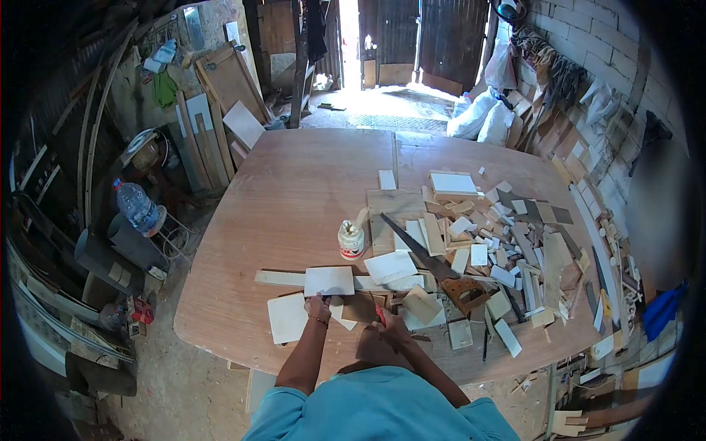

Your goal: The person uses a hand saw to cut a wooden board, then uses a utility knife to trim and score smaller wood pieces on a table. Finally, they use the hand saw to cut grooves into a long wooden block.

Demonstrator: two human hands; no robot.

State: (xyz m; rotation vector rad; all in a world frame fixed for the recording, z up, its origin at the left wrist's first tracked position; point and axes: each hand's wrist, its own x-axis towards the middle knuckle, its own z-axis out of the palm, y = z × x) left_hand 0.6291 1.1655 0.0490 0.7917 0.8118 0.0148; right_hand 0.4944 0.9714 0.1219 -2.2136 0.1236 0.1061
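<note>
My left hand (318, 309) is closed at the near edge of a white rectangular board (329, 281); a small dark piece shows by its fingers, too small to name. That board lies across a long pale wood strip (279, 277). My right hand (396, 329) is closed around a red-handled tool (380, 316), whose working end I cannot make out. Between the hands lies a brown wooden piece (358, 308). Left of my left hand is another white board (287, 319). Beyond the strip stands an open glue jar (351, 240) with a stick in it.
A handsaw (465, 292) lies right of my hands, over wood offcuts (471, 242) heaped along the table's right side. The large wooden table (243, 220) has a rounded left corner. A water bottle (137, 206) stands left of it. White sacks (474, 114) sit near the doorway.
</note>
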